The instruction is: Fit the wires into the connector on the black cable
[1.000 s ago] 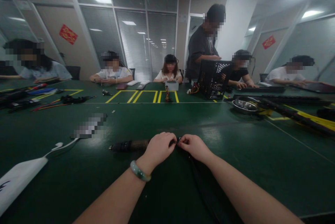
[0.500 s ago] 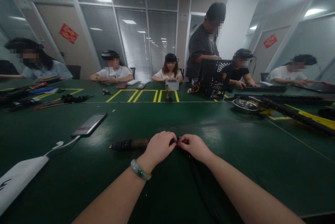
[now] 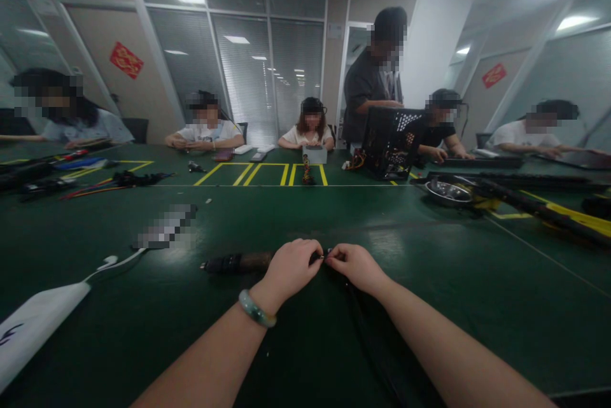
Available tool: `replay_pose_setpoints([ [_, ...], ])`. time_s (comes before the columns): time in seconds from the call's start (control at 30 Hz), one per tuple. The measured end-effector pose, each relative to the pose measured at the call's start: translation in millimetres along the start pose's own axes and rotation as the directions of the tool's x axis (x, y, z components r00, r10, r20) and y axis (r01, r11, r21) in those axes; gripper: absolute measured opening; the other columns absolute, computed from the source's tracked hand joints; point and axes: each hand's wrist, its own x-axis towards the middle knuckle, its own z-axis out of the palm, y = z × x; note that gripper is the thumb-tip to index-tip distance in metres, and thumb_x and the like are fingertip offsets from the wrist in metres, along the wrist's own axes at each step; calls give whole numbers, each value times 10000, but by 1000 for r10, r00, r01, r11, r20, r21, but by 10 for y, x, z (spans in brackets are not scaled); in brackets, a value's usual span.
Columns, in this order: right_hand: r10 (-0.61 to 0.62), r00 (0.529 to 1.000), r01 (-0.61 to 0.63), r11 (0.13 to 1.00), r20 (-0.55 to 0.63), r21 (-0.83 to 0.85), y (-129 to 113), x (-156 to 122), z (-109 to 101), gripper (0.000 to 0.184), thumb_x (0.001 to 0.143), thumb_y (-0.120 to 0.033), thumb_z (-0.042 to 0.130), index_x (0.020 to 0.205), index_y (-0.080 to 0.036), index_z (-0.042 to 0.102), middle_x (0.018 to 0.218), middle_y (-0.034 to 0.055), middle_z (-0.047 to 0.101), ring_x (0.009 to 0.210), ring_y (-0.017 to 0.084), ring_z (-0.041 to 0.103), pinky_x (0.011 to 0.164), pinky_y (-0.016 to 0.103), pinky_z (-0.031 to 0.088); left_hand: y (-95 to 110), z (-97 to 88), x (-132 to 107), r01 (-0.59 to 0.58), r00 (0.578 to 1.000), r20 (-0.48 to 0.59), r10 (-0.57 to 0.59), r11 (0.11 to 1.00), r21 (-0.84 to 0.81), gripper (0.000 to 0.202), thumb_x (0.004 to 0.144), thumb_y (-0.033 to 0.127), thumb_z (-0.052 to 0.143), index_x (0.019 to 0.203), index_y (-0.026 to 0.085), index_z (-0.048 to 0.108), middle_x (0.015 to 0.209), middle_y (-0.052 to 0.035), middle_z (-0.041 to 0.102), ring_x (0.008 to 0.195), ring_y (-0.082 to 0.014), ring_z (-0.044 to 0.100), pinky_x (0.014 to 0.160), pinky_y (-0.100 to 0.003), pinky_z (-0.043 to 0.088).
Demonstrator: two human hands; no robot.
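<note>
On green table (image 3: 477, 306), left hand (image 3: 291, 266) curled shut over black cable bundle (image 3: 231, 263), bundle's end jutting leftward. Just beside it, right hand (image 3: 357, 266) pinched same bundle, fingertips touching left's. Blurred phone (image 3: 165, 230) lay well apart, left.

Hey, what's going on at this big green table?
The person wearing the camera has both hands on a dark cable lying on the green table. The left hand closes over it, and the right hand pinches it just beside, fingertips nearly meeting. A phone lies off to the left. Across the table other people sit, and one standing person leans over a black computer case.
</note>
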Motion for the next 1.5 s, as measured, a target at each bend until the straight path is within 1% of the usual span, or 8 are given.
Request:
replay_pose_setpoints([
  [0.2,10,1000,-10,1000,-1,22,-2,-6,2,176,815,-344,597,806,-203,702,773,-2,706,687,144,627,593,218,406,1,-4,-7,7,1000,8,-7,1000,-3,147,879,320,503,932,228,605,926,-24,623,877,-191,564,790,-317,421],
  [0.43,12,1000,-12,1000,14,23,-52,-10,-18,172,806,-348,619,794,-209,718,808,2,716,737,157,638,649,230,427,-4,-6,-7,10,1000,7,-10,1000,-15,153,879,312,513,971,228,602,955,-27,628,902,-197,569,812,-332,432],
  [0.57,18,1000,-19,999,25,27,-66,-23,-35,175,808,-348,618,815,-205,720,834,11,718,763,166,640,655,234,433,-14,2,-5,30,999,41,-29,999,-24,162,882,324,515,975,224,602,974,-33,626,901,-197,576,806,-334,441],
  [0.7,12,1000,-13,999,27,44,-28,-13,-18,176,806,-346,622,819,-199,718,818,10,717,742,159,639,644,229,426,-2,-10,-9,9,999,36,-8,1000,-26,129,879,297,522,955,226,598,964,-24,624,903,-191,575,813,-328,436],
  [0.9,7,1000,-8,999,23,43,-3,-1,-9,172,803,-342,626,815,-195,716,781,-4,708,715,145,628,635,220,413,12,-24,-14,-18,999,-27,17,999,-39,129,857,256,549,979,225,576,973,-18,618,910,-184,573,812,-318,434],
  [1.13,41,999,-42,999,32,21,-48,-11,-25,172,809,-338,621,817,-197,720,805,7,717,725,153,636,622,224,416,5,-10,-3,-7,1000,5,7,1000,-20,103,866,253,536,949,218,587,958,-24,621,900,-187,575,821,-325,435],
  [1.23,39,999,-40,999,21,22,-43,-6,-23,164,806,-339,626,809,-205,720,794,1,715,718,151,635,618,224,417,4,-4,-4,-6,1000,-7,5,1000,-23,121,866,263,536,970,221,583,964,-26,619,901,-192,574,813,-332,438],
  [1.5,39,999,-39,999,23,24,-27,2,-18,162,802,-336,626,810,-202,717,779,-2,711,700,147,629,609,221,416,33,-26,0,-10,1000,18,10,1000,-17,120,874,253,511,946,222,602,975,-29,630,910,-194,571,833,-339,433],
])
